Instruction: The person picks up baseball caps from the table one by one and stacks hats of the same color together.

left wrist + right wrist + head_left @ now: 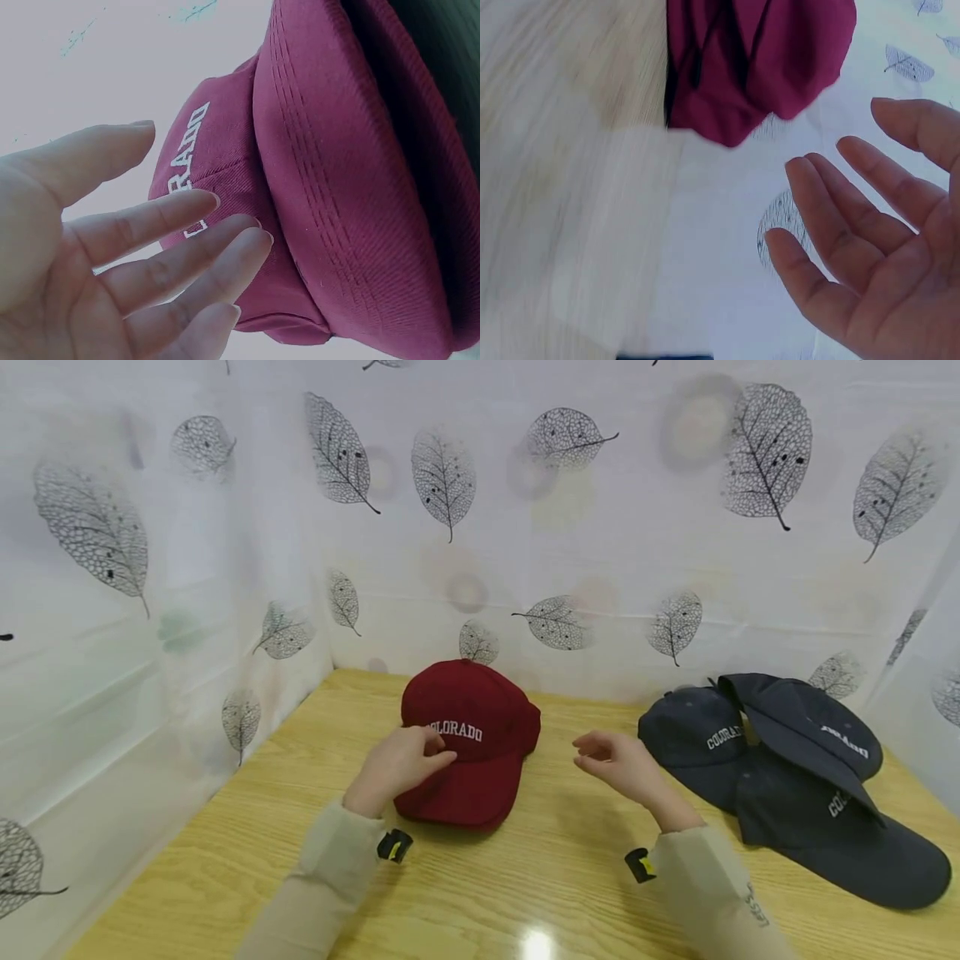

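One red cap (480, 764) sat on the wooden table (525, 885) with its brim toward the person, and three dark caps lay piled together to its right: a left cap (686, 735), a lower cap (806, 814) and an upper cap (813, 727), the last with its lettering upside down. There were two hands, in two pale sleeves, each with one black band near the cuff. The left hand (397, 764) was at the red cap's left front, its fingers loosely extended and gripping nothing; whether they touched the fabric could not be told. The right hand (618, 766), also with fingers relaxed and holding nothing, was between the red cap and the dark pile, apart from both. Only the head view showed all four caps and the leaf-printed cloth (495, 552) behind them. The left wrist view alone revealed stitched rows on the brim, and a second red edge past a dark gap, its source unclear. The right wrist view showed folds in the red fabric.
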The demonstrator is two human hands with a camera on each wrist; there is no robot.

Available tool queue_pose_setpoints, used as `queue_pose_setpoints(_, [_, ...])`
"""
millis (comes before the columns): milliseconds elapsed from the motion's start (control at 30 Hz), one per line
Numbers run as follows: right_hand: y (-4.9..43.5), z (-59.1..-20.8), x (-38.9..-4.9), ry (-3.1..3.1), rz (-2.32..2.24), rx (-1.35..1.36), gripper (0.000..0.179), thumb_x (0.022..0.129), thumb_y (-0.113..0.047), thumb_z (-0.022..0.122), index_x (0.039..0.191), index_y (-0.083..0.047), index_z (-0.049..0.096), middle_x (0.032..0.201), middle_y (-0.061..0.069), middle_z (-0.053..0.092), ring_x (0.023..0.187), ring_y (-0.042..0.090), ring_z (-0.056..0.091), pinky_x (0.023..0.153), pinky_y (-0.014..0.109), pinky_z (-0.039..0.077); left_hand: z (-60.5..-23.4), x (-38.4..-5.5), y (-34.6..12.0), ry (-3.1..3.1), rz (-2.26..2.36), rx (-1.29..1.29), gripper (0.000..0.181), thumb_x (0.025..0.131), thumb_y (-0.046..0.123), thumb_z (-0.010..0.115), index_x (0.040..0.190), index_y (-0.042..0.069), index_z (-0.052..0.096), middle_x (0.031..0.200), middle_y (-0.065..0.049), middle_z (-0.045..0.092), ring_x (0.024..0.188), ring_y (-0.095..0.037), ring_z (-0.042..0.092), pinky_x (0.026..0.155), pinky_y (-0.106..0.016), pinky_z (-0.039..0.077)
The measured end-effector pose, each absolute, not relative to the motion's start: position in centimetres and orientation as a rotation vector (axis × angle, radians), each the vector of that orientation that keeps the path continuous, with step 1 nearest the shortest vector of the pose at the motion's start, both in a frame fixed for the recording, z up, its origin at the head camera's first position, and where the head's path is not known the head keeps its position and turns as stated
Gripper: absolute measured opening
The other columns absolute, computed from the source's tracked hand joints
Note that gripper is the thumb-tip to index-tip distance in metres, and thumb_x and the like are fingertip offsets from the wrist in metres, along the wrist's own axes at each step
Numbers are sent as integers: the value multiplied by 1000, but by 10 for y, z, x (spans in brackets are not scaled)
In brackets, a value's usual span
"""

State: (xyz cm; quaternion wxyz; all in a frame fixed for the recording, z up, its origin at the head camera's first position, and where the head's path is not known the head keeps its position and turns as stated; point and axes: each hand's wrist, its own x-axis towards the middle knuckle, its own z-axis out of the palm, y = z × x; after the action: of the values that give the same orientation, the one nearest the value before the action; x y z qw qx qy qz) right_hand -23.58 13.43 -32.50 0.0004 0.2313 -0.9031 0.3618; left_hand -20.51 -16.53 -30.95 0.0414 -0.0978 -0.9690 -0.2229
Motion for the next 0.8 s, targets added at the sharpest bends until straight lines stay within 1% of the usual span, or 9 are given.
queue_pose_setpoints(67, [143, -322, -235, -2848, 1098, 664, 26, 84, -15, 59, 105, 0, 60, 95, 11, 62, 87, 25, 58, 72, 38, 47, -310, -205, -164, -2962, -686, -303, 19, 80, 32, 63, 79, 13, 63, 78, 2, 60, 70, -13, 54, 66, -33, 44])
queue_pose_setpoints(267, [174, -319, -231, -2867, 1053, 519, 31, 85, -18, 59, 107, 3, 58, 100, 17, 59, 89, 29, 56, 72, 40, 47, -311, -205, -163, -2958, -696, -294, 19, 80, 32, 63, 79, 13, 64, 80, 1, 61, 72, -13, 55, 67, -33, 45])
queue_pose_setpoints(433, [201, -320, -230, -2875, 978, 418, 35, 86, -23, 58, 109, 3, 57, 101, 18, 59, 90, 31, 56, 71, 41, 46, -312, -204, -163, -2947, -674, -313, 18, 80, 31, 63, 76, 13, 63, 76, 2, 60, 69, -13, 54, 64, -32, 45])
queue_pose_setpoints(567, [223, -319, -230, -2875, 939, 357, 41, 87, -28, 55, 111, 4, 54, 103, 21, 57, 92, 34, 54, 73, 45, 45, -312, -204, -163, -2944, -671, -311, 18, 80, 30, 63, 76, 13, 63, 76, 2, 60, 68, -13, 54, 64, -32, 45])
queue_pose_setpoints(800, [253, -319, -230, -2836, 963, 264, 46, 89, -32, 51, 115, 6, 51, 109, 26, 53, 97, 39, 49, 75, 50, 42, -312, -205, -162, -2951, -681, -303, 18, 80, 30, 63, 78, 12, 64, 79, 1, 62, 71, -14, 55, 66, -33, 45])
